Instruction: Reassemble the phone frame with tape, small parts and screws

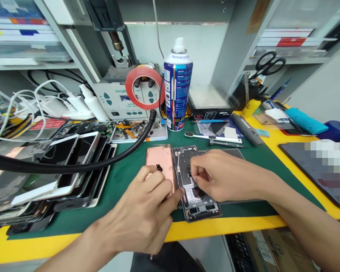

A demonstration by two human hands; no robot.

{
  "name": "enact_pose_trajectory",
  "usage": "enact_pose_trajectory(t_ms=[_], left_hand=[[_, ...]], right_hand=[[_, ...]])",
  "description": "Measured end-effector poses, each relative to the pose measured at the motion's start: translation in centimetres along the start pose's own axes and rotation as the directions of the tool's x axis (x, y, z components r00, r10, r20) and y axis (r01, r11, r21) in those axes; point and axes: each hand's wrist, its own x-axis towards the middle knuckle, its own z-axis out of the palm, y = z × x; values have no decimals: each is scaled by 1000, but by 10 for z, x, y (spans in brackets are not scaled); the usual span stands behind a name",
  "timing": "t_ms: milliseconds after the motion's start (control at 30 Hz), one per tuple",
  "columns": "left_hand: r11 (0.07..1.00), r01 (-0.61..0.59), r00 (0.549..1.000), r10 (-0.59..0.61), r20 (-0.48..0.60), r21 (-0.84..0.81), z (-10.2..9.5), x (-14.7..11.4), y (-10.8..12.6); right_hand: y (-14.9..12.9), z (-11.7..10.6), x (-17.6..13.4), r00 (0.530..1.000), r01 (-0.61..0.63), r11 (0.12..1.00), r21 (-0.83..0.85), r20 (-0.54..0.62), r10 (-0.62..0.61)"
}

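Note:
A phone frame (190, 202) with its inside exposed lies in front of me, its dark upper part and silvery lower part facing up. Against its left side is a pink metal-backed panel (161, 155) with a small black piece (159, 167) on it. My left hand (147, 204) is closed over the panel, its thumb tip at the frame's left edge; the curled fingertips are hidden. Over the middle of the frame, my right hand (215, 175) is closed in a pinch. Whatever is between those fingers, if anything, does not show.
Stacked phone screens (73, 170) lie left under a thick black hose (102, 165). Behind stand a blue spray can (178, 87), red tape roll (130, 85) and heating plate (212, 111). A toothbrush (215, 137), screwdriver (226, 144) and perforated plate (235, 152) lie beyond my right hand.

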Motion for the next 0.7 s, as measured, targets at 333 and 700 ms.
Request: enact_pose_trajectory(t_ms=[333,700], left_hand=[[992,26,1000,-27,-6,-126,0,-1,3],[998,66,998,-67,-18,-21,2,3,2]], right_hand=[[-1,-1,-1,1000,0,1000,9,-3,0],[-2,-1,1,1000,18,1000,-12,-18,-18]])
